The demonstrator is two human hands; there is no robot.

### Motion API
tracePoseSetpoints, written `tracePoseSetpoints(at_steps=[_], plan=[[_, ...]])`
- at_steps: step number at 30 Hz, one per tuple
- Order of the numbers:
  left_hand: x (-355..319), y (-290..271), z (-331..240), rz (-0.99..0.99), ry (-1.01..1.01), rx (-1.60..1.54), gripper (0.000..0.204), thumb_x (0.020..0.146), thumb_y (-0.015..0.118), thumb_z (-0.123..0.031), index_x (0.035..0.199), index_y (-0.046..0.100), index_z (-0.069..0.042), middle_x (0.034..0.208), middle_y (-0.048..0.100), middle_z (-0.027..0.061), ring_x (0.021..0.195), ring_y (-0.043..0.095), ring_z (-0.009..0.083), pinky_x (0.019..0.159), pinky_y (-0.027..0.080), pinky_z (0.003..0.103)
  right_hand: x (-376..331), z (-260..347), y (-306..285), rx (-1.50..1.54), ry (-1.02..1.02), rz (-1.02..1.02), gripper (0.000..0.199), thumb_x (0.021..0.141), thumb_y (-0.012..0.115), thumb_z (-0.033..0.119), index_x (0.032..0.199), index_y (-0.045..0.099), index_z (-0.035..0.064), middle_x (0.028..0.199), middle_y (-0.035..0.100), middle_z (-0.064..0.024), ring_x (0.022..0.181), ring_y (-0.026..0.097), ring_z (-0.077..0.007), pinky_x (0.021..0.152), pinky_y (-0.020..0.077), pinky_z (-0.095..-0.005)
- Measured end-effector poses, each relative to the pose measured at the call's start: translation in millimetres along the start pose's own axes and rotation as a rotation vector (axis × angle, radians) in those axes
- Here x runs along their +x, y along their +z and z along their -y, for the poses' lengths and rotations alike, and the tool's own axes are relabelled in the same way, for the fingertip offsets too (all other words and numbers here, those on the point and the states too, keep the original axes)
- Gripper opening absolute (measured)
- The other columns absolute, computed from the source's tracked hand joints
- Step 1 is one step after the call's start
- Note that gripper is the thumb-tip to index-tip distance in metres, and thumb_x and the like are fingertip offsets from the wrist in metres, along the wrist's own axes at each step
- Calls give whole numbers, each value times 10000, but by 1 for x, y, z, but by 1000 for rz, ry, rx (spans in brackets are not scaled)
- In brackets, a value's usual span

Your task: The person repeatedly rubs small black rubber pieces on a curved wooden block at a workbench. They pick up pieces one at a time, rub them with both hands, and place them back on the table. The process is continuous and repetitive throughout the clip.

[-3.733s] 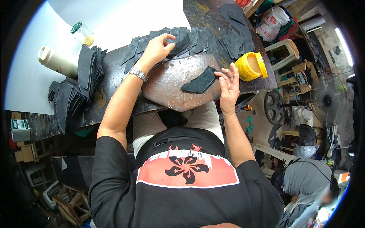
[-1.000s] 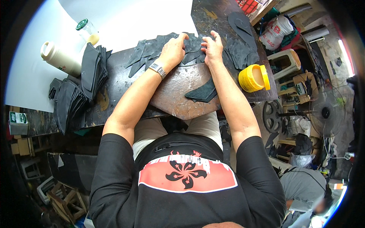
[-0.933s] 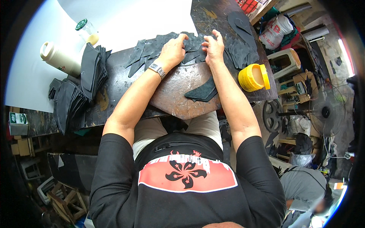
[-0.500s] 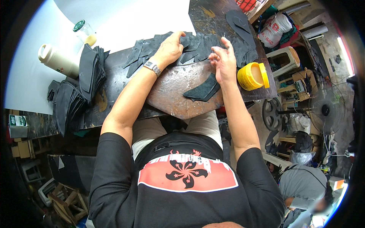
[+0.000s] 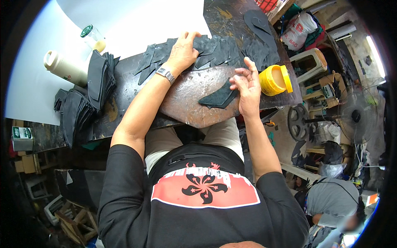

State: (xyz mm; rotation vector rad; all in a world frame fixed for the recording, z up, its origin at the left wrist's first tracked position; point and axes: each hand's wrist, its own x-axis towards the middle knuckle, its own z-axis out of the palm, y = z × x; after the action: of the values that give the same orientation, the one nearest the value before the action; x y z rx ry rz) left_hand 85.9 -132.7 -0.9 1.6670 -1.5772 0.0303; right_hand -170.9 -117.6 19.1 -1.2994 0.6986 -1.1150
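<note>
Overlapping black leather-like pieces [image 5: 213, 51] are spread in a row across the table. My left hand [image 5: 183, 53] lies over the left part of that row, fingers stretched out and nothing visibly gripped. Below the row is a worn, brown rounded board [image 5: 186, 97] at the table's near edge. A small pile of curved black pieces [image 5: 219, 98] rests on this board. Just right of the pile hovers my right hand [image 5: 248, 89], open, its fingers loosely bent and apart. Beside it stands a yellow tub [image 5: 271, 80] with its mouth tilted toward the right.
Stacked black cut pieces [image 5: 99, 80] stand at the table's left, beside a cream flask [image 5: 66, 68] and a green-lidded jar [image 5: 93, 38]. A white sheet [image 5: 153, 20] covers the far left. Black sole shapes [image 5: 259, 25] lie far right. A fan [image 5: 356, 115] and another person [image 5: 333, 200] are at right.
My right hand has come nearer, from the row of black pieces down beside the small pile on the board. My left hand has shifted only slightly.
</note>
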Motion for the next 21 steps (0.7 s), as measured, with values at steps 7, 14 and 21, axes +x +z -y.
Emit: tracePoseSetpoints(at_steps=[7, 14, 21], plan=[[0, -21, -7, -113, -99, -393, 310, 937, 571, -9, 1221, 664, -88, 1066, 673, 144, 915, 705, 216, 831, 572, 355, 11, 12, 10, 105, -74, 83, 635, 987, 618, 17, 1565, 369, 93, 1177, 580, -88, 914, 645, -132, 726, 553, -233], [-69, -64, -52, 237, -106, -361, 397, 890, 799, -221, 1240, 703, -60, 1002, 740, 80, 891, 703, 178, 786, 564, 325, -37, 16, -26, -223, -3, 45, 270, 1013, 685, 151, 1267, 704, 60, 925, 636, 23, 716, 566, -39, 651, 472, -188], [-130, -59, -87, 248, 108, -239, 482, 777, 843, -155, 1225, 688, -64, 1093, 717, 134, 1039, 664, 320, 937, 522, 411, -30, 70, -98, -1182, -21, -209, 483, 972, 718, 340, 1382, 638, 98, 720, 671, -100, 636, 659, -243, 656, 518, -367]])
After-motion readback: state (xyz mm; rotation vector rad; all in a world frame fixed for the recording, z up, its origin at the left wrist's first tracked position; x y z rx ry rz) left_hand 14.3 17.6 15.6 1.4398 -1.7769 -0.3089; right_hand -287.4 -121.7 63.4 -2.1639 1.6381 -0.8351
